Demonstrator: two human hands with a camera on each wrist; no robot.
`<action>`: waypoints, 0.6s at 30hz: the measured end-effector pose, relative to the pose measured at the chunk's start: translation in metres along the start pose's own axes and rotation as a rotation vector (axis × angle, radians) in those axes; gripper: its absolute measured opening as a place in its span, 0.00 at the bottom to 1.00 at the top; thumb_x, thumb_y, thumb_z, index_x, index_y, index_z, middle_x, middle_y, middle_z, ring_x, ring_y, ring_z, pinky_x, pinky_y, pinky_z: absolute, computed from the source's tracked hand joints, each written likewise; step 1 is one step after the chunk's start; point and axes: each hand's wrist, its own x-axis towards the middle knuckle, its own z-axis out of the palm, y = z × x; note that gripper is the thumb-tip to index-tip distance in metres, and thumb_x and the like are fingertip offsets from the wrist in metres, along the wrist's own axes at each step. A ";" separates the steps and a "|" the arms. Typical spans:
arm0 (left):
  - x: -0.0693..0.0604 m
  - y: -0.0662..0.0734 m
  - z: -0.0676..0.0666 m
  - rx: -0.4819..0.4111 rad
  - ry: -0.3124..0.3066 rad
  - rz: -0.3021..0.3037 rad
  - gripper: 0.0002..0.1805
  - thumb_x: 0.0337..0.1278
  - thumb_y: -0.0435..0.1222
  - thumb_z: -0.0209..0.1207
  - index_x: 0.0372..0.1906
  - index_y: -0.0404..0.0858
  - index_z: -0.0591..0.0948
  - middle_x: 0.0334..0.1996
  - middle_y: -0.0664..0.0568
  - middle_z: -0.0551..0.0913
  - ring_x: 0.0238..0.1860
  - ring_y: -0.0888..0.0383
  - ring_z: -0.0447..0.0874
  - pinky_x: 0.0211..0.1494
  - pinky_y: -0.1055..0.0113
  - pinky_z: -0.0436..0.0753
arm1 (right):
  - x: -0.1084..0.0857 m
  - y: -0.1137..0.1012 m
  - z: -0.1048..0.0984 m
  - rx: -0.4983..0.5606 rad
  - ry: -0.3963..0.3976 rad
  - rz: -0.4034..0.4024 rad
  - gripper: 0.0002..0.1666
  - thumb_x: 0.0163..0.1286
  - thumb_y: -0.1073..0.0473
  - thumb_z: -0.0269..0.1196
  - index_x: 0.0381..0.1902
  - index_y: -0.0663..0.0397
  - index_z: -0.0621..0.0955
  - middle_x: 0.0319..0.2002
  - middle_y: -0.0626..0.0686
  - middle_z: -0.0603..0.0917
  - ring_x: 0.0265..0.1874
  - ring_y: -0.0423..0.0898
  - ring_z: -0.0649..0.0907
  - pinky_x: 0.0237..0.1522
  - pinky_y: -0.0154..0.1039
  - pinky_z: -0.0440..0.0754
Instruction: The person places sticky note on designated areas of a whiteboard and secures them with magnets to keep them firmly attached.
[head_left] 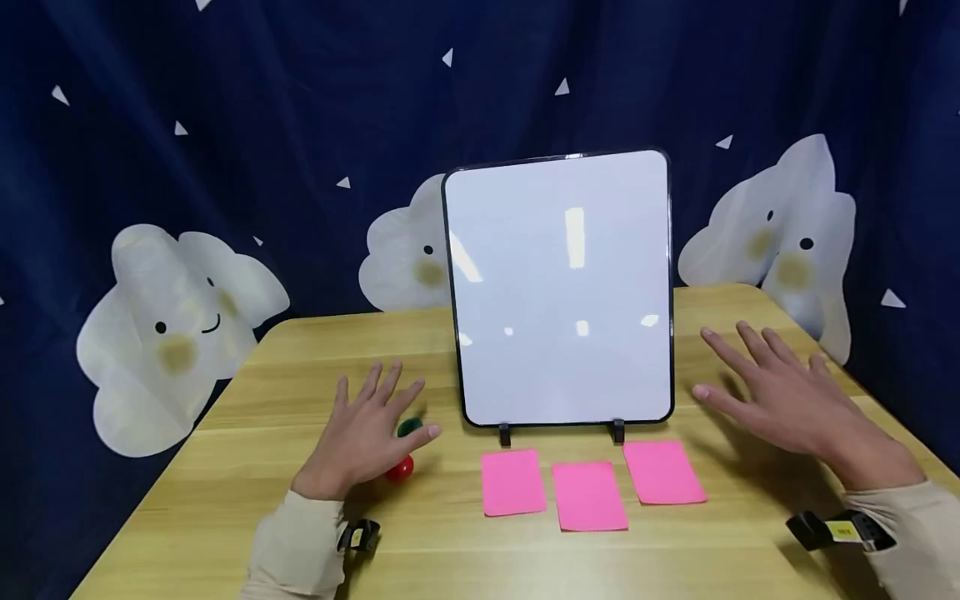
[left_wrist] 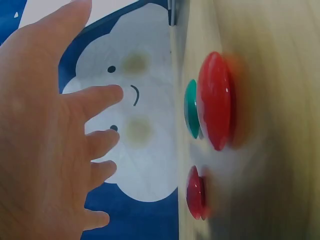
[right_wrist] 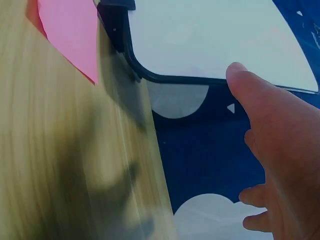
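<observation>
A pause btwn actions, or a ready stance, is prob. being shown, since nothing is being handled. The L hand [head_left: 363, 437] is being held over the table [head_left: 420, 550] w/ fingers spread & nothing grasped; the R hand [head_left: 795, 404] is likewise being held w/ fingers apart, nothing gripped, a shadow being cast below.

By the L hand 3 glossy round pcs are being seen: a red pc [left_wrist: 210, 100], a green pc [left_wrist: 190, 109] just beside it, & a second red pc [left_wrist: 194, 192]. The whiteboard [head_left: 562, 292] is being propped on black feet [head_left: 505, 434], w/ only reflections being shown; in front, the L note [head_left: 513, 483], mid note [head_left: 590, 497] & R note [head_left: 664, 473], all pink, are lying on the wood. For the next move, a thumb-&-finger pinch on a pc or note edge is prob. being called for.

Re edges: the table's R edge is running near the R hand, so outward travel is being limited; the far edge is being part-hidden by the board. Bare wood is being offered btwn L hand & L note, also nearside of the notes; btwn notes & feet, little room is being left, so a bump is being risked
</observation>
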 end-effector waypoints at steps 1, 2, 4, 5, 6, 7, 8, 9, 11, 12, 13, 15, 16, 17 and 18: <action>0.000 0.001 0.000 -0.002 -0.005 0.002 0.46 0.60 0.75 0.41 0.74 0.51 0.70 0.78 0.43 0.55 0.78 0.40 0.46 0.69 0.26 0.41 | 0.000 -0.001 -0.001 -0.002 -0.005 -0.001 0.51 0.71 0.27 0.52 0.82 0.32 0.45 0.76 0.72 0.50 0.72 0.77 0.50 0.54 0.85 0.44; 0.000 0.001 0.001 -0.003 -0.009 0.004 0.46 0.60 0.75 0.41 0.74 0.51 0.70 0.77 0.43 0.55 0.78 0.40 0.47 0.69 0.26 0.42 | 0.000 -0.002 -0.001 -0.004 -0.012 -0.001 0.51 0.71 0.27 0.52 0.82 0.32 0.45 0.76 0.72 0.50 0.71 0.77 0.50 0.54 0.85 0.44; -0.001 0.002 0.003 -0.011 -0.017 0.003 0.46 0.60 0.75 0.41 0.74 0.50 0.70 0.77 0.43 0.56 0.78 0.40 0.47 0.69 0.26 0.41 | -0.002 -0.002 0.000 -0.008 -0.026 0.002 0.51 0.71 0.26 0.51 0.82 0.34 0.46 0.75 0.73 0.51 0.71 0.77 0.52 0.54 0.85 0.44; -0.001 0.003 0.003 -0.017 -0.020 0.002 0.46 0.60 0.75 0.41 0.74 0.50 0.70 0.77 0.43 0.57 0.78 0.40 0.47 0.68 0.26 0.41 | -0.003 -0.002 0.000 -0.010 -0.029 0.004 0.51 0.71 0.26 0.51 0.82 0.35 0.47 0.75 0.73 0.53 0.70 0.78 0.53 0.55 0.84 0.44; -0.001 0.003 0.003 -0.025 -0.021 0.003 0.46 0.60 0.75 0.41 0.74 0.50 0.70 0.77 0.43 0.58 0.78 0.40 0.48 0.68 0.26 0.41 | -0.005 -0.002 0.001 -0.009 -0.033 0.007 0.51 0.71 0.26 0.51 0.82 0.36 0.47 0.74 0.73 0.53 0.70 0.78 0.54 0.55 0.84 0.45; -0.001 0.004 0.004 -0.036 -0.018 0.005 0.46 0.60 0.74 0.41 0.73 0.50 0.71 0.76 0.43 0.58 0.77 0.40 0.49 0.68 0.26 0.41 | -0.006 -0.002 0.001 -0.008 -0.032 0.006 0.51 0.71 0.27 0.52 0.82 0.37 0.48 0.74 0.73 0.54 0.69 0.78 0.56 0.55 0.84 0.45; 0.000 0.004 0.003 -0.048 -0.018 0.003 0.46 0.61 0.74 0.42 0.73 0.49 0.71 0.76 0.43 0.59 0.77 0.40 0.49 0.69 0.26 0.41 | -0.006 -0.002 0.002 -0.007 -0.027 0.000 0.50 0.71 0.27 0.52 0.82 0.38 0.50 0.74 0.73 0.56 0.68 0.77 0.57 0.56 0.83 0.46; 0.000 0.004 0.003 -0.058 -0.014 0.001 0.45 0.61 0.73 0.42 0.73 0.49 0.71 0.76 0.43 0.60 0.77 0.40 0.51 0.68 0.26 0.42 | -0.006 -0.001 0.003 -0.004 -0.020 -0.009 0.50 0.71 0.27 0.52 0.81 0.39 0.52 0.73 0.72 0.58 0.68 0.77 0.59 0.57 0.82 0.47; 0.001 0.005 0.002 -0.073 -0.002 -0.004 0.44 0.62 0.72 0.45 0.72 0.48 0.72 0.75 0.44 0.63 0.76 0.41 0.55 0.69 0.26 0.44 | -0.004 -0.001 0.004 0.001 0.003 -0.037 0.48 0.71 0.28 0.54 0.80 0.41 0.56 0.72 0.71 0.62 0.66 0.75 0.63 0.58 0.79 0.51; 0.002 0.005 0.001 -0.079 0.006 -0.005 0.43 0.62 0.71 0.46 0.72 0.48 0.73 0.74 0.44 0.64 0.75 0.42 0.57 0.69 0.27 0.45 | -0.003 -0.001 0.004 0.004 0.022 -0.054 0.47 0.71 0.29 0.55 0.79 0.43 0.59 0.71 0.70 0.64 0.65 0.75 0.65 0.58 0.77 0.54; 0.002 0.005 0.000 -0.082 0.013 -0.006 0.42 0.62 0.71 0.47 0.71 0.48 0.74 0.73 0.44 0.66 0.74 0.42 0.60 0.68 0.27 0.47 | -0.002 -0.001 0.004 0.005 0.043 -0.069 0.46 0.70 0.30 0.56 0.78 0.44 0.61 0.69 0.69 0.67 0.64 0.73 0.68 0.58 0.75 0.58; 0.003 0.006 -0.001 -0.096 0.027 0.003 0.41 0.63 0.70 0.48 0.69 0.47 0.75 0.71 0.45 0.69 0.72 0.43 0.64 0.68 0.28 0.50 | -0.001 -0.001 0.004 0.005 0.082 -0.087 0.44 0.70 0.31 0.57 0.76 0.47 0.66 0.66 0.67 0.73 0.61 0.71 0.73 0.56 0.72 0.64; 0.004 0.006 -0.002 -0.105 0.030 0.009 0.40 0.63 0.69 0.49 0.69 0.47 0.76 0.70 0.45 0.70 0.71 0.43 0.65 0.68 0.28 0.51 | -0.001 0.000 0.003 0.005 0.098 -0.091 0.43 0.70 0.32 0.58 0.74 0.49 0.69 0.64 0.67 0.75 0.59 0.70 0.75 0.55 0.70 0.67; 0.004 0.007 -0.002 -0.114 0.032 0.016 0.40 0.63 0.69 0.49 0.69 0.47 0.76 0.70 0.45 0.71 0.70 0.44 0.67 0.69 0.29 0.52 | -0.002 0.000 0.003 0.006 0.109 -0.093 0.42 0.70 0.32 0.59 0.72 0.50 0.70 0.62 0.67 0.77 0.58 0.70 0.76 0.54 0.69 0.69; 0.005 0.007 -0.002 -0.120 0.034 0.022 0.40 0.63 0.69 0.49 0.68 0.46 0.77 0.69 0.45 0.71 0.70 0.43 0.68 0.69 0.29 0.52 | -0.002 0.000 0.002 0.008 0.115 -0.092 0.41 0.70 0.33 0.59 0.71 0.51 0.72 0.60 0.67 0.78 0.57 0.69 0.77 0.53 0.68 0.70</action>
